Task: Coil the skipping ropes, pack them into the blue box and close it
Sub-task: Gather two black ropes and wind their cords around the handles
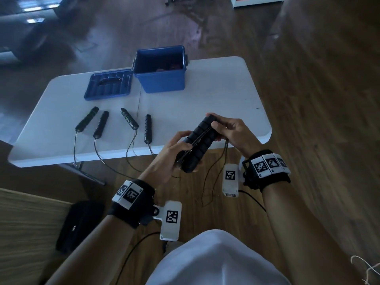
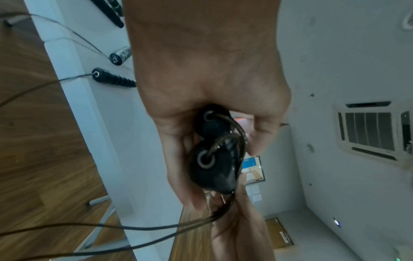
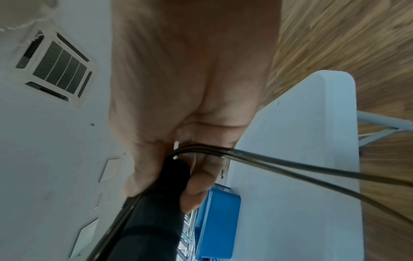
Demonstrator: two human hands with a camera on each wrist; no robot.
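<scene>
Two black ribbed skipping-rope handles [image 1: 198, 144] are held side by side above the table's front edge, with thin cord laid in turns along them. My left hand [image 1: 177, 148] grips their near ends [image 2: 209, 151]. My right hand [image 1: 214, 121] holds their far end [image 3: 165, 190] and pinches the cord [image 3: 290, 169]. Loose cord [image 1: 213, 171] hangs down to the floor. The blue box [image 1: 160, 79] stands open at the table's back, something reddish [image 1: 170, 67] inside. Its lid [image 1: 109, 84] lies flat to its left.
Several more black handles [image 1: 87, 120] [image 1: 100, 124] [image 1: 129, 118] [image 1: 148, 128] lie on the white table [image 1: 226, 89], their cords trailing over the front edge. A black bag [image 1: 80, 225] sits on the wooden floor at the lower left.
</scene>
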